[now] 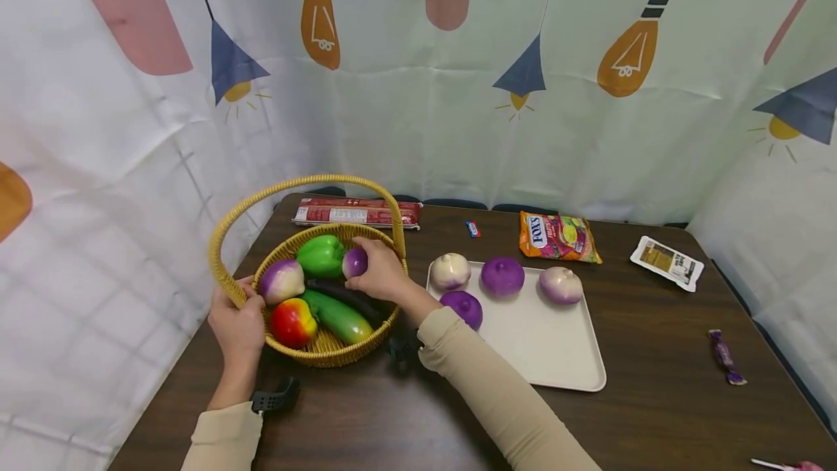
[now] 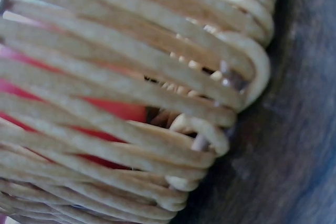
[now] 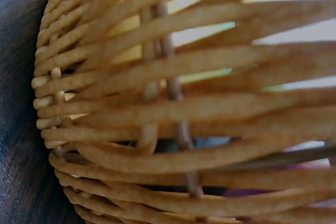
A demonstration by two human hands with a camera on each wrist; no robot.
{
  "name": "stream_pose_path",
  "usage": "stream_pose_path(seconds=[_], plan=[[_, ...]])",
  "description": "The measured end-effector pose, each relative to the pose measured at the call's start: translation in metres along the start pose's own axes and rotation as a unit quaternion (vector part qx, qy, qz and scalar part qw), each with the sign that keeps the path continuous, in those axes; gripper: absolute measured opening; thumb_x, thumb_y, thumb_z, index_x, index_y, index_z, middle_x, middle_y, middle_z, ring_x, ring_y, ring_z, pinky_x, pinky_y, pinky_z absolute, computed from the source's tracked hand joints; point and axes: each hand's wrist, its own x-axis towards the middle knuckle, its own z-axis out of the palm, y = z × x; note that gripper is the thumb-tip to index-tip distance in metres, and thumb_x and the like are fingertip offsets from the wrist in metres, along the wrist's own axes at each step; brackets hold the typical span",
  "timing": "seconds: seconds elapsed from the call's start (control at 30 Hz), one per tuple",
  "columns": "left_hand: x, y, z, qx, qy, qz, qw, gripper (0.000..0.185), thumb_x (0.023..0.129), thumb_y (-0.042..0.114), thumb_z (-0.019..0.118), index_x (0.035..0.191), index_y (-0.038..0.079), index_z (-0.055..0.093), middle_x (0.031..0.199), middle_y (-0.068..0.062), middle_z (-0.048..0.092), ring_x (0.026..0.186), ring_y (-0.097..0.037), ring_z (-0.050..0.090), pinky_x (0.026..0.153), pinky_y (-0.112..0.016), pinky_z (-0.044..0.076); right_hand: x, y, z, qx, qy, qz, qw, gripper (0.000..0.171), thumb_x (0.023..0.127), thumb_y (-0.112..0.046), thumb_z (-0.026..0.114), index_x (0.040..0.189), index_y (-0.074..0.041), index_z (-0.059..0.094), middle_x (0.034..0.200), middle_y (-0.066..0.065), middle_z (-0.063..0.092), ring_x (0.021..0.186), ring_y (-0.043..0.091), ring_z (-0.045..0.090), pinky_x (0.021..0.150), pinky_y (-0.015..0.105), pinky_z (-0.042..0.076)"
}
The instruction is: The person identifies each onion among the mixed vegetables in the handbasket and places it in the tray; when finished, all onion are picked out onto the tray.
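A yellow wicker basket (image 1: 333,358) with a tall handle stands at the left of the table. My left hand (image 1: 238,329) grips its left rim near the handle's base. Inside the basket, my right hand (image 1: 384,275) holds a purple turnip (image 1: 354,262) between thumb and fingers. Around it lie a green bell pepper (image 1: 320,256), a purple-and-white turnip (image 1: 282,280), a red-and-yellow apple-like fruit (image 1: 292,323), a green cucumber (image 1: 338,317) and a dark eggplant (image 1: 346,298). Both wrist views show only basket weave (image 2: 131,82) (image 3: 210,108) up close; the hands are hidden there.
Right of the basket, a white tray (image 1: 543,355) bears purple-and-white turnips (image 1: 561,286) and purple turnips (image 1: 502,277). Farther back lie a red packet (image 1: 353,212), a small wrapped sweet (image 1: 474,229) and a FOX'S candy bag (image 1: 559,237). A white sachet (image 1: 667,263) and purple-wrapped candy (image 1: 726,357) lie right.
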Motion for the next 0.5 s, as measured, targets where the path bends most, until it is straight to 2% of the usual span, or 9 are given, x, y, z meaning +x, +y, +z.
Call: stream_pose_path(seconds=[0.17,0.37,0.5], plan=[[0.000,0.001,0.001,-0.001,-0.006,-0.001,1.0000,0.012,0.080,-0.002,0.055,0.092,-0.006,0.057,0.098,-0.004,0.068,0.084,-0.006,0.051,0.076,-0.024,0.036,-0.001,0.001,-0.001,0.012,-0.012,-0.002,1.000,0.081,0.076,-0.028,0.083,0.146,-0.018,0.044,0.139,0.006,0.050,0.117,0.022,0.055,0.092,0.034,0.048],[0.000,0.001,0.001,-0.008,-0.003,-0.004,1.0000,0.012,0.080,-0.002,0.055,0.092,-0.006,0.058,0.093,0.007,0.066,0.083,-0.006,0.051,0.074,-0.023,0.036,-0.006,0.000,-0.001,0.019,0.009,-0.052,0.998,0.081,0.074,-0.035,0.084,0.144,-0.018,0.046,0.132,0.004,0.052,0.112,0.017,0.055,0.092,0.030,0.048],[0.000,0.001,0.000,-0.001,-0.007,-0.005,1.0000,0.012,0.081,-0.002,0.054,0.092,-0.007,0.058,0.095,0.005,0.066,0.083,-0.004,0.051,0.072,-0.022,0.037,-0.016,-0.003,-0.002,0.043,0.016,-0.076,0.996,0.084,0.074,-0.042,0.082,0.145,-0.021,0.043,0.130,0.004,0.048,0.108,0.015,0.054,0.090,0.028,0.049]])
